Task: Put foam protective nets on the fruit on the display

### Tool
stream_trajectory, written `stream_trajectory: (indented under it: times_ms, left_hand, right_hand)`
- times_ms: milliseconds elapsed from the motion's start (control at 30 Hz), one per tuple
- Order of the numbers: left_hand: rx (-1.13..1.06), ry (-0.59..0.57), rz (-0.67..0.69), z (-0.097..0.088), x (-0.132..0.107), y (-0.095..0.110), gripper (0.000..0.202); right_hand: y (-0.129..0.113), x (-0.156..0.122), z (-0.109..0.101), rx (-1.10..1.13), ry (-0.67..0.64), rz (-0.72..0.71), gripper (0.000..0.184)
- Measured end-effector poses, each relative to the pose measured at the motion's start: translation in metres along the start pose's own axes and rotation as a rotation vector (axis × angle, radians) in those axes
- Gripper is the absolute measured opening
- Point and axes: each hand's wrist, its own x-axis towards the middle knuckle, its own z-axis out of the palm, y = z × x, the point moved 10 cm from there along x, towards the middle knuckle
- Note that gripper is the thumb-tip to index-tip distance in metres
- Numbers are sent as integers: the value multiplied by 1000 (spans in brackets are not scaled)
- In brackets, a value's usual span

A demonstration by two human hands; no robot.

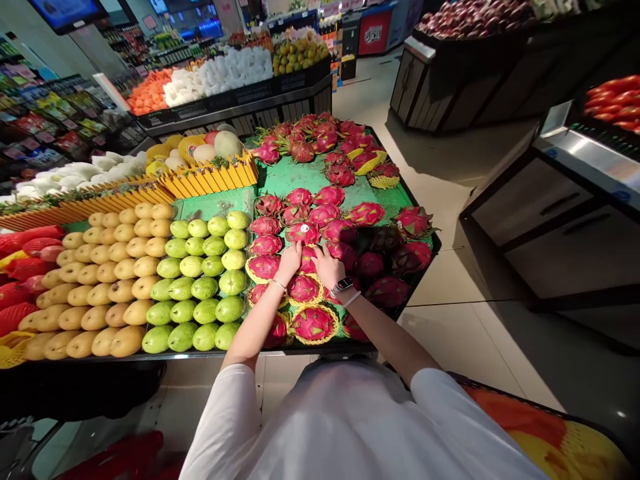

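left hand and right hand flank a dragon fruit; whether they grip, i cannot tell. squeezing hard could bruise it.

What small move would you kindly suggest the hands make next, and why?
Perhaps nudge the dragon fruit between the left hand and right hand into line: the hands are at its two sides, and neighbouring dragon fruits lie in rough rows.

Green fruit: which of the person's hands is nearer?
The left hand. It is over the dragon fruit to the right of the green fruit; the right hand is farther right.
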Motion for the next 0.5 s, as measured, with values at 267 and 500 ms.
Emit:
stream_trajectory:
  times_ms: [267,500]
  left_hand:
    - [152,-35,65,-11,-6,14,34]
    - [471,-131,367,-9,-32,25,64]
  right_hand:
    - [71,-103,-117,504,278,-188,31]
    - [355,-327,-218,-79,1035,836,39]
